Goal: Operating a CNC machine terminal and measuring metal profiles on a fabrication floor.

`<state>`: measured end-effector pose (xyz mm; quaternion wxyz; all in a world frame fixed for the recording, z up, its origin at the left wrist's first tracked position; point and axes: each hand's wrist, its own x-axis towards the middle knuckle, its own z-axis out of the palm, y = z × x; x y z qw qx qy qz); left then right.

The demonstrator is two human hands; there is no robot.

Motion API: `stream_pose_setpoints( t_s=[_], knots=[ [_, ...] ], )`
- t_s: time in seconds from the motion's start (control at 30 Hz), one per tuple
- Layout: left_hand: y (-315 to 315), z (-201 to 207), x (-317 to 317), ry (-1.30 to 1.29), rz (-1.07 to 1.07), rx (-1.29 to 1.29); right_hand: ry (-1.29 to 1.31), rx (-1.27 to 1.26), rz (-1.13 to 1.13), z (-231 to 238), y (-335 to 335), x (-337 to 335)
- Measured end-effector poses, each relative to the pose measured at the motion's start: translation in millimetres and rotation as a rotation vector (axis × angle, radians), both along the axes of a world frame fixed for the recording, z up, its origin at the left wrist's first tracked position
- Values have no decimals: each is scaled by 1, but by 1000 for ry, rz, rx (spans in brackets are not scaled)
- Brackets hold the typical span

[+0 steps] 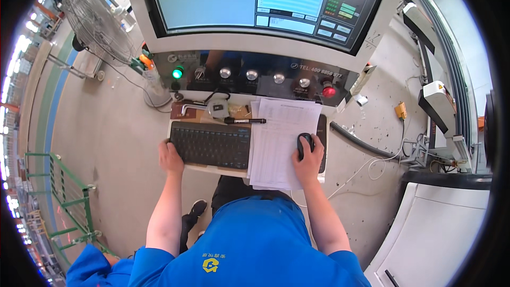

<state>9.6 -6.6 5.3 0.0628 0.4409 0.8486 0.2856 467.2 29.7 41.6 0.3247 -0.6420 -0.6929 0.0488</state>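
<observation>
My right hand (308,160) is closed over a black computer mouse (304,145), which sits on a stack of printed paper sheets (273,154). At the left end of a black keyboard (210,144), my left hand (171,158) has its fingers curled at the edge of the small shelf (226,170) that carries it; the undersides of those fingers are hidden. Behind the keyboard lie a tape measure (218,108), a hex key (192,108) and a black marker (245,120), whose tip end reaches over the papers.
Above the shelf stands a control panel (212,82) with a lit green button, several silver buttons and a red knob (329,91), under a large monitor (212,0). A fan (93,21) and a green metal rack (69,202) are at left. Another person's blue sleeve (93,266) shows lower left.
</observation>
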Motion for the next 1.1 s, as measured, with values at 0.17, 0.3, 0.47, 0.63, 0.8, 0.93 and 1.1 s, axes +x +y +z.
stream_pose_setpoints(
  t_s=[0.17, 0.3, 0.47, 0.63, 0.8, 0.93, 1.1],
  knots=[
    [10, 0, 4, -1, 3, 26, 35, -16, 10, -5, 6, 2],
    [12, 2, 2, -5, 36, 27, 24, -5, 13, 0, 13, -2],
    [13, -3, -2, 42, 15, 40, 51, -16, 18, -1, 13, -1],
    [7, 2, 4, 30, 19, 53, 23, -17, 17, 3, 4, 0],
    [5, -2, 2, 38, 14, 50, 315, -116, -2, 12, 5, 9],
    [6, 1, 4, 40, 25, 77, 392, -109, -20, 25, 27, 21],
    [7, -6, -1, 131, -2, 67, 140, 22, -125, 68, 85, 19]
  ],
)
